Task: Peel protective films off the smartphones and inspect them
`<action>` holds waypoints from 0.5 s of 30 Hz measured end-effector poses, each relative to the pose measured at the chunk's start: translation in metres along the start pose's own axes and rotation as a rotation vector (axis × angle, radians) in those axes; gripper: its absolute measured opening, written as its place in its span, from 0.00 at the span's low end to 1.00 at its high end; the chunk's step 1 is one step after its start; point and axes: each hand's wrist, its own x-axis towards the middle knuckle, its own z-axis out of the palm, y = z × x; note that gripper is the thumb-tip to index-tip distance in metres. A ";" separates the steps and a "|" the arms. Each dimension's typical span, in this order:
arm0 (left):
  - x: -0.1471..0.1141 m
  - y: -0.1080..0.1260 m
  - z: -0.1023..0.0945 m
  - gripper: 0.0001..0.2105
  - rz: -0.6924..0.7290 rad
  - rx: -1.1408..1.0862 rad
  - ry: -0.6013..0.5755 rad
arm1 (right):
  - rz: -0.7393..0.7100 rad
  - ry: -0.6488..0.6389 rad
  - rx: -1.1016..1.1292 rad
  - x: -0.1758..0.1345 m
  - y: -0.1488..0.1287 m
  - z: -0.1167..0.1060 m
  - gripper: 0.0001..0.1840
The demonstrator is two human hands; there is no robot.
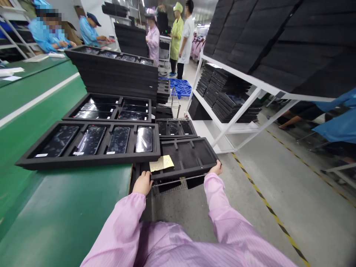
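Both my hands grip a black foam tray (191,154) with bare compartments, over a wire cart beside the bench. My left hand (142,183) is closed on its near left corner. On the near right corner, my right hand (216,168) is closed too. A yellow printed paper slip (161,163) lies on the tray's left part. Left of it, a foam tray with dark phone screens (90,141) rests on the bench, its edge overhanging toward the cart. Behind that sits another loaded foam tray (108,108). Beyond my tray, a further tray (176,128) holds several screens.
The green workbench (66,215) runs along my left. A tall stack of foam trays (116,76) rises at its far end. To the right, a white rack (230,128) carries stacked black foam. Several people work farther back. Yellow-black tape (267,205) marks the floor.
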 end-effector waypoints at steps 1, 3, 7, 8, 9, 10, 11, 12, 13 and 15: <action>0.000 0.000 0.001 0.11 0.003 -0.002 0.000 | -0.007 -0.009 -0.018 0.000 0.001 -0.001 0.18; 0.000 -0.001 0.001 0.11 0.011 -0.012 0.003 | -0.022 -0.033 -0.058 0.001 0.003 -0.005 0.18; -0.004 0.001 0.002 0.13 0.044 -0.088 0.034 | -0.046 -0.098 -0.148 0.001 -0.006 -0.014 0.17; -0.008 0.002 0.002 0.15 0.057 -0.120 0.050 | -0.052 -0.111 -0.174 0.000 -0.011 -0.017 0.17; -0.013 0.004 0.002 0.16 0.073 -0.156 0.067 | -0.059 -0.121 -0.201 -0.002 -0.017 -0.019 0.17; -0.018 0.005 0.002 0.17 0.089 -0.195 0.089 | -0.068 -0.124 -0.229 -0.005 -0.022 -0.022 0.18; -0.026 0.005 0.001 0.18 0.107 -0.234 0.116 | -0.081 -0.122 -0.256 -0.010 -0.028 -0.026 0.19; -0.034 0.004 -0.001 0.19 0.124 -0.271 0.149 | -0.097 -0.116 -0.281 -0.016 -0.033 -0.030 0.20; -0.044 0.002 -0.003 0.19 0.140 -0.304 0.191 | -0.115 -0.109 -0.306 -0.026 -0.037 -0.034 0.21; -0.067 -0.008 -0.009 0.18 0.159 -0.353 0.290 | -0.144 -0.165 -0.355 -0.053 -0.038 -0.046 0.20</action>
